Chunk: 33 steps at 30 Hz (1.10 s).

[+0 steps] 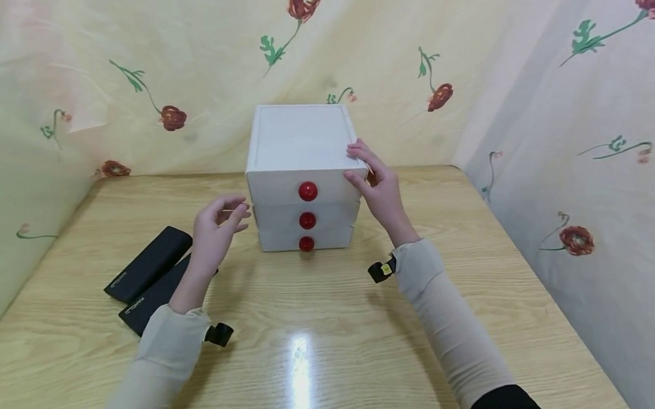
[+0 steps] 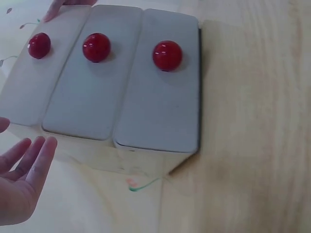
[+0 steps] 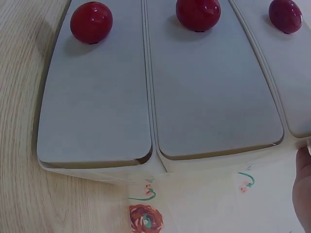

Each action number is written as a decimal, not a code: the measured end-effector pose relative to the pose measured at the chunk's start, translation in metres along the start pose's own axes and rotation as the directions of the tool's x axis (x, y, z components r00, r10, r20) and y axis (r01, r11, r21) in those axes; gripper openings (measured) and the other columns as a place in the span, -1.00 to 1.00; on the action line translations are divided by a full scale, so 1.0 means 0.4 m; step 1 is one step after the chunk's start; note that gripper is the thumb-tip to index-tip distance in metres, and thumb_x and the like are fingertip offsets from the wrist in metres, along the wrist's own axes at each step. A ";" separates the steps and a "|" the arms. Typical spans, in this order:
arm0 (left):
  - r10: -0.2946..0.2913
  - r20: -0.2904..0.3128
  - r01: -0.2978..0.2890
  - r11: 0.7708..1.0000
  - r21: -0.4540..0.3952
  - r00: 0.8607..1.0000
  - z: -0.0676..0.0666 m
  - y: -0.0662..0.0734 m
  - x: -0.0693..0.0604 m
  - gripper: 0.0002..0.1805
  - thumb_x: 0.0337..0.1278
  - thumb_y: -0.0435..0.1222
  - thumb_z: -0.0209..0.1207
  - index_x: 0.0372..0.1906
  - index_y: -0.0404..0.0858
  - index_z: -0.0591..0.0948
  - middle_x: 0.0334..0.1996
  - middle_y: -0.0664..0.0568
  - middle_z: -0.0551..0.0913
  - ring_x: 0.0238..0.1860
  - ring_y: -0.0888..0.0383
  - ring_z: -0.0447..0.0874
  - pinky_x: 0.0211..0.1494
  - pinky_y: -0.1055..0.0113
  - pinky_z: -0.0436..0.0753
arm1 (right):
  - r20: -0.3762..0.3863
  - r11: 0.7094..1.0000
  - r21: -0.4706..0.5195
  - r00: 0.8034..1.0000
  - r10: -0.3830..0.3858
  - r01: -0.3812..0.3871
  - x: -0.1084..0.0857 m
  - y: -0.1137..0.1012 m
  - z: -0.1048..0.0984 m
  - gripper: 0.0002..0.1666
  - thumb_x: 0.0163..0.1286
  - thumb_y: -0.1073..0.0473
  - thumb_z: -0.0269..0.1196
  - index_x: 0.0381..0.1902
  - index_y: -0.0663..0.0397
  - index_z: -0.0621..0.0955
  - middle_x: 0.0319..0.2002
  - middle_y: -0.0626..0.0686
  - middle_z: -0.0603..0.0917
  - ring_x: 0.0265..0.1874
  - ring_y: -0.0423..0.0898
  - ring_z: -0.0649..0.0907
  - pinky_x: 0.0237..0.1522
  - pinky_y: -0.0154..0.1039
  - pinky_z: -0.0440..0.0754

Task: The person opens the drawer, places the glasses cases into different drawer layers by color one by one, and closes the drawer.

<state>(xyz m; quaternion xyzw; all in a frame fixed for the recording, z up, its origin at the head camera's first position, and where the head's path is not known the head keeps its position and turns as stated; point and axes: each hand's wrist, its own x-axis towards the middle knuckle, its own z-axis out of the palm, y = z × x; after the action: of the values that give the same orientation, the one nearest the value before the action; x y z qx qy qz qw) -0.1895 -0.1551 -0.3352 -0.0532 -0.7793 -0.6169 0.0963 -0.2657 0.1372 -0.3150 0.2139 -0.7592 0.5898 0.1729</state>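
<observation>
A white three-drawer box [image 1: 303,138] stands on the table, each drawer front bearing a round red knob, such as the top knob [image 1: 307,191]. All its drawers look pushed in. My right hand [image 1: 382,192] rests on the box's upper right edge, its fingers on the top and its thumb by the front corner. Beside the left side of the box is my left hand [image 1: 213,232], fingers loosely bent with nothing in them. In the left wrist view the fingertips [image 2: 43,153] come near the box's side; whether they touch it I cannot tell.
Two slim black cases lie at the left of the wooden table [image 1: 336,364]: one case [image 1: 149,263] behind, the other case [image 1: 154,298] partly under my left forearm. A flowered cloth [image 1: 215,80] hangs behind the box and along both sides.
</observation>
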 end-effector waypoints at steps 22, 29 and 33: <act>-0.240 0.363 0.245 0.969 0.032 0.900 0.074 -0.113 -0.007 -0.60 0.42 -0.33 -0.01 0.15 -0.57 0.47 -0.03 -0.42 0.63 -0.11 0.02 0.72 0.02 0.12 0.70 | 0.001 0.999 0.014 0.999 0.042 -0.042 -0.004 -0.001 -0.006 -0.47 0.33 0.13 0.30 0.23 0.12 0.53 0.40 -0.02 0.41 0.47 -0.23 0.25 0.40 -0.05 0.35; -0.261 0.402 0.279 0.960 0.014 0.878 0.108 -0.128 -0.001 -0.60 0.38 -0.34 0.03 0.13 -0.61 0.48 -0.06 -0.44 0.65 -0.11 -0.07 0.75 0.00 0.10 0.71 | 0.010 0.999 0.033 0.999 0.037 -0.037 -0.002 0.005 -0.003 -0.46 0.33 0.14 0.30 0.25 0.13 0.52 0.38 0.02 0.44 0.47 -0.23 0.24 0.40 -0.05 0.35; -0.278 0.416 0.286 0.957 0.043 0.866 0.126 -0.120 0.004 -0.59 0.38 -0.29 0.05 0.09 -0.58 0.52 -0.09 -0.40 0.67 -0.12 -0.09 0.75 -0.04 0.17 0.73 | 0.025 0.999 0.031 0.999 0.032 -0.033 -0.002 0.007 -0.004 -0.45 0.32 0.14 0.31 0.26 0.11 0.51 0.40 0.00 0.41 0.47 -0.24 0.24 0.40 -0.04 0.35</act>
<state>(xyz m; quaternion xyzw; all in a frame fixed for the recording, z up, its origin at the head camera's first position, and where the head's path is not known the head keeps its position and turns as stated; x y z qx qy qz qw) -0.2049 -0.1174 -0.3918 -0.0704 -0.7750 -0.6062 -0.1642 -0.2664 0.1393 -0.3172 0.2116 -0.7553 0.6018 0.1506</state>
